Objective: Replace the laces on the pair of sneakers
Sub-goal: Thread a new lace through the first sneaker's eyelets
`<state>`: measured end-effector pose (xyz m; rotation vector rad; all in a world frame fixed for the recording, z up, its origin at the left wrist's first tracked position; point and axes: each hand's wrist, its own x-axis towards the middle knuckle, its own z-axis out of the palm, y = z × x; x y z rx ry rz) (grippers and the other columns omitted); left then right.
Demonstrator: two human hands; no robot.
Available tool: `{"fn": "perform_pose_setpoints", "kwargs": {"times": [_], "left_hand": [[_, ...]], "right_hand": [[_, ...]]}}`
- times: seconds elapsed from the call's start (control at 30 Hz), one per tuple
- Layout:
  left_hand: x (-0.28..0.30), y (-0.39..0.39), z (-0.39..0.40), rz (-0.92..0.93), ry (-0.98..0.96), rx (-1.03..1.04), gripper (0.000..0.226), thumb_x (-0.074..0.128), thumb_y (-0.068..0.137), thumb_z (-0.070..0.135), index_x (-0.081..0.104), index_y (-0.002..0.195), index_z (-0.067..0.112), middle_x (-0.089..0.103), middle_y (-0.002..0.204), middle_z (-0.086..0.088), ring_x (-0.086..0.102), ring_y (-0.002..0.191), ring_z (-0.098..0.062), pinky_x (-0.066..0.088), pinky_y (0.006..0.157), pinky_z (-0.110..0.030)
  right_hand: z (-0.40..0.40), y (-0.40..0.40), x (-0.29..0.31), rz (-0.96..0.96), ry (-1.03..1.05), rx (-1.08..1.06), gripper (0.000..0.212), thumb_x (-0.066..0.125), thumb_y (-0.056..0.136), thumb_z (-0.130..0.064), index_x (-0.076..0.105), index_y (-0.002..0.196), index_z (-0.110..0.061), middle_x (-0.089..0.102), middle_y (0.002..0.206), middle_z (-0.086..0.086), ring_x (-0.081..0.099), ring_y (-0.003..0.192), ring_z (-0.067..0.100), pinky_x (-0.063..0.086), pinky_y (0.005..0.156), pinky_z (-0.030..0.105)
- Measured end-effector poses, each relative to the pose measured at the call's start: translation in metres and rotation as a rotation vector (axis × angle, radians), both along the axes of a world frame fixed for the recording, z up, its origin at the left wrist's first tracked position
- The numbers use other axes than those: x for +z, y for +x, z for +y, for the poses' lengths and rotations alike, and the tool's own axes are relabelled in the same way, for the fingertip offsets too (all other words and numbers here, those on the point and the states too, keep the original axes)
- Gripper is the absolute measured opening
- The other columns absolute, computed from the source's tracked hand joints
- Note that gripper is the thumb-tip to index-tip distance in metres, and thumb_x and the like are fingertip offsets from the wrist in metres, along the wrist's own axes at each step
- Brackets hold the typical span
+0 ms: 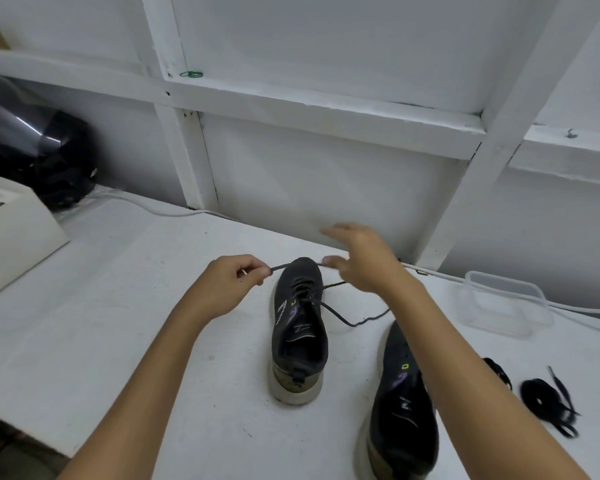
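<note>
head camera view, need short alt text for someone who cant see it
A person's left hand pinches one end of a dark lace above a black sneaker on a white table, while the right hand holds the lace's other side. A second black sneaker and loose black laces lie to the right.

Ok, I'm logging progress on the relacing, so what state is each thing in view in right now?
Left hand: pinches one end of the lace.
Right hand: fingers spread, thumb and finger at the lace above the toe.
Lace: partly threaded, other end trailing loose on the table.
Middle sneaker: upright, toe away.
Right sneaker: upright, partly hidden by the forearm.
Spare laces: bundled, lying loose.
Plastic container: open, no lid on.
</note>
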<state>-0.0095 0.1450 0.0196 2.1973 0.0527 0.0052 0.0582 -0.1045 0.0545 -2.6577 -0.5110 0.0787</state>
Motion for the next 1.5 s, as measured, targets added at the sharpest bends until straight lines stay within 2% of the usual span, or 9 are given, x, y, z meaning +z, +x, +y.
{"fn": "perform_pose_setpoints", "kwargs": {"times": [0.2,0.3,0.43,0.63,1.0,1.1,1.17,1.37,1.5], "left_hand": [[0.004,0.006,-0.020,-0.034,-0.028,-0.093,0.014,0.063,0.096,0.034,0.074,0.087,0.035,0.069,0.077,0.021,0.050,0.057,0.002,0.039,0.059,-0.015],[-0.005,0.000,-0.010,0.010,0.009,-0.084,0.016,0.062,0.097,0.036,0.073,0.087,0.039,0.069,0.080,0.020,0.052,0.062,-0.001,0.044,0.065,-0.024],[-0.004,-0.001,-0.010,-0.033,-0.111,-0.044,0.012,0.064,0.095,0.039,0.073,0.090,0.043,0.071,0.082,0.017,0.058,0.068,0.000,0.046,0.067,-0.024],[0.000,0.001,-0.012,-0.024,-0.067,-0.074,0.012,0.064,0.095,0.037,0.075,0.090,0.037,0.071,0.081,0.017,0.056,0.065,0.000,0.050,0.068,-0.027],[-0.026,-0.010,-0.002,0.189,-0.097,-0.085,0.026,0.063,0.096,0.011,0.070,0.095,0.036,0.077,0.084,0.014,0.072,0.084,-0.001,0.053,0.075,-0.019],[-0.036,-0.011,-0.008,0.238,-0.170,-0.047,0.027,0.061,0.094,0.002,0.070,0.100,0.028,0.078,0.086,0.011,0.073,0.088,-0.003,0.056,0.078,-0.019],[-0.041,-0.012,-0.011,0.233,-0.237,0.013,0.018,0.063,0.094,0.004,0.073,0.101,0.018,0.078,0.090,0.004,0.074,0.088,-0.005,0.056,0.075,-0.016],[-0.050,-0.012,-0.025,0.128,-0.294,0.167,0.010,0.069,0.093,0.024,0.076,0.098,0.031,0.075,0.088,0.015,0.067,0.082,0.004,0.050,0.071,-0.013],[-0.057,-0.014,-0.033,0.120,-0.482,0.222,0.011,0.068,0.093,0.013,0.074,0.096,0.022,0.077,0.084,0.004,0.072,0.081,-0.005,0.052,0.063,-0.014]], "right_hand": [[0.021,-0.005,-0.008,0.018,0.001,0.041,0.015,0.057,0.098,-0.026,0.071,0.098,-0.030,0.068,0.095,-0.010,0.061,0.097,0.020,0.041,0.070,0.031],[0.008,0.000,-0.008,0.030,0.027,-0.037,0.018,0.050,0.100,-0.018,0.064,0.100,-0.030,0.066,0.104,-0.013,0.060,0.100,0.018,0.043,0.075,0.032],[0.014,-0.007,-0.012,0.168,0.168,0.143,0.034,0.062,0.099,-0.032,0.062,0.133,-0.030,0.064,0.127,-0.014,0.052,0.111,0.002,0.039,0.093,0.023],[0.029,-0.010,-0.019,0.136,0.137,0.137,0.013,0.062,0.097,-0.032,0.068,0.086,-0.031,0.067,0.084,-0.008,0.060,0.080,0.013,0.050,0.075,0.034],[0.016,0.005,-0.026,-0.023,0.053,-0.151,0.015,0.058,0.099,-0.034,0.072,0.105,-0.032,0.073,0.098,-0.007,0.065,0.098,0.022,0.042,0.071,0.030],[0.014,-0.003,-0.032,-0.020,0.124,-0.119,0.047,0.062,0.097,-0.040,0.050,0.142,-0.034,0.065,0.127,-0.007,0.059,0.117,0.019,0.050,0.091,0.037],[0.011,-0.010,-0.035,0.036,0.219,-0.063,0.060,0.065,0.094,-0.040,0.038,0.148,-0.035,0.057,0.133,-0.009,0.058,0.115,0.015,0.050,0.096,0.041],[0.007,-0.029,-0.043,0.052,0.139,0.116,0.007,0.069,0.081,-0.038,0.069,0.088,-0.037,0.058,0.097,-0.016,0.056,0.088,0.004,0.051,0.080,0.032],[0.015,-0.039,-0.051,0.022,-0.006,0.200,0.016,0.064,0.080,-0.036,0.076,0.089,-0.034,0.052,0.098,-0.016,0.053,0.091,0.010,0.045,0.073,0.029]]}}
